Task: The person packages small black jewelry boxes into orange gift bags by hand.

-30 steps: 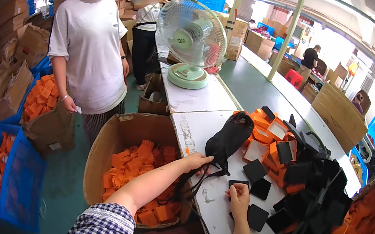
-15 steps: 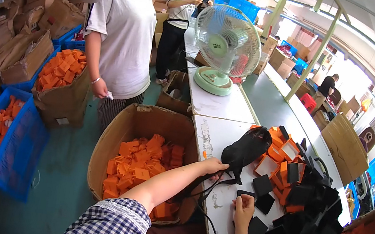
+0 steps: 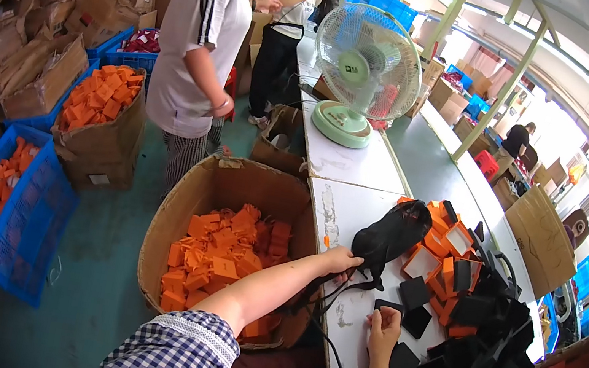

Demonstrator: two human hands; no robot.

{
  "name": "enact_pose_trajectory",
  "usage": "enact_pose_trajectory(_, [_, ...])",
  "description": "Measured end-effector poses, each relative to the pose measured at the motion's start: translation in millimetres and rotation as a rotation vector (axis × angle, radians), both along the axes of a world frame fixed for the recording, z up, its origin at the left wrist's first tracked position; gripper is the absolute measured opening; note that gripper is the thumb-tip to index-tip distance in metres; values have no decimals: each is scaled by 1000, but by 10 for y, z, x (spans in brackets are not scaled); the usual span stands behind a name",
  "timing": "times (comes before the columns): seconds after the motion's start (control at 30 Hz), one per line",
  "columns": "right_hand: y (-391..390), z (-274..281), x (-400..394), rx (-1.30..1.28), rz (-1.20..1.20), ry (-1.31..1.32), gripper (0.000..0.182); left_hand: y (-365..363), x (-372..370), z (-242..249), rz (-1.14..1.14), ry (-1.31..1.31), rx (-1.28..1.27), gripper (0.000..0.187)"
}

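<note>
My left hand (image 3: 340, 262) reaches over the cardboard box to the table edge, its fingers closed on the near end of a black, limp-looking bundle (image 3: 388, 233) with strap-like ends. What the bundle is I cannot make out. A dark cord (image 3: 335, 345) hangs from near that hand down along the table edge. On the white table, my right hand (image 3: 385, 329) pinches the near edge of a flat black square (image 3: 389, 305). Other black squares (image 3: 414, 292) lie beside it. Further right are open orange boxes (image 3: 443, 265) and a heap of black pieces (image 3: 489, 338).
A large cardboard box (image 3: 162, 240) with orange pieces (image 3: 222, 250) stands left of the table. A green fan (image 3: 342, 124) is on the table's far part. Blue crates (image 3: 19, 217) and cartons (image 3: 95, 156) line the left. Two people (image 3: 196, 53) stand beyond the box.
The nearer person has turned toward the table, with an arm now bent forward. The view has shifted slightly. Both my hands keep nearly the same place and grip.
</note>
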State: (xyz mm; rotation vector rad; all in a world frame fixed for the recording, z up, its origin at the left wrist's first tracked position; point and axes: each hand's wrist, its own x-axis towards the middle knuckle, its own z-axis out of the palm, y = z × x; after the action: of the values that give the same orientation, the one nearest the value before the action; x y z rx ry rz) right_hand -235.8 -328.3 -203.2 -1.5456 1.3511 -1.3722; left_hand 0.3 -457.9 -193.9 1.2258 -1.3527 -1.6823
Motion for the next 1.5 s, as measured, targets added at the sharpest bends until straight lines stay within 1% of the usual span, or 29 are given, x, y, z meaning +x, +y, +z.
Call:
enact_pose_trajectory(0.13, [19,18,2,5,-10,35,13,-5,1,-6,-17,-20,-17,44])
enact_pose_trajectory(0.23, [42,60,21,14,2,50,13,-26,11,-32,20,60,47,46])
enact_pose_trajectory(0.27, [50,63,20,19,13,62,13,-51,27,-20,9,50,36,46])
enact_pose_trajectory(0.33, [5,13,-4,-3,4,80,12,-91,67,24,39,91,214,48])
enact_pose_trajectory(0.37, [1,-1,-3,4,18,48,12,-102,90,45,30,156,303,52])
enact_pose_trajectory(0.4, [19,-18,-9,14,32,18,12,-115,98,61,21,151,306,52])
enact_pose_trajectory(0.47, [54,26,17,13,25,23,12,-31,90,267,14,44,347,54])
enact_pose_trajectory(0.5, [53,51,31,2,29,29,13,-180,19,21,21,31,289,55])
enact_pose_trajectory(0.57, [48,5,27,2,14,20,13,-212,40,-57,-1,65,272,55])
enact_pose_trajectory(0.6, [39,-15,25,-3,10,14,14,-231,52,-90,-13,104,251,54])
enact_pose_trajectory(0.63, [39,-25,30,-3,-3,8,14,-172,35,-30,29,134,230,51])
enact_pose_trajectory(0.67, [33,-28,37,-7,0,31,14,-178,38,-30,17,126,229,51])
enact_pose_trajectory(0.73, [35,-38,42,-3,-16,49,14,-114,38,-12,48,214,108,48])
enact_pose_trajectory(0.8, [40,-53,46,-83,-36,146,15,-104,7,15,111,146,62,48])
enact_pose_trajectory(0.87, [58,-3,54,-41,-35,118,16,-81,13,85,168,123,10,51])
enact_pose_trajectory(0.9, [53,-25,47,-61,-56,163,17,-47,9,136,224,56,-35,50])
enact_pose_trajectory(0.97, [52,-12,54,-50,-53,140,17,33,56,272,237,34,-78,43])
enact_pose_trajectory(1.03, [73,0,56,-39,-45,147,19,30,73,168,242,148,-99,39])
enact_pose_trajectory(1.13, [61,-7,72,-33,-39,116,20,158,68,195,287,53,-206,33])
enact_pose_trajectory(1.2, [57,0,73,-30,-42,114,20,185,92,109,301,78,-217,28])
enact_pose_trajectory(1.27, [64,27,84,-66,-22,110,20,243,128,141,319,89,-213,28])
enact_pose_trajectory(1.4, [68,60,91,-66,-15,120,19,300,188,150,345,-66,-350,32])
enact_pose_trajectory(1.43, [68,66,96,-66,-13,118,19,318,189,154,347,-69,-350,32])
enact_pose_trajectory(1.5, [76,90,106,-75,-29,142,19,362,175,172,352,-104,-445,32])
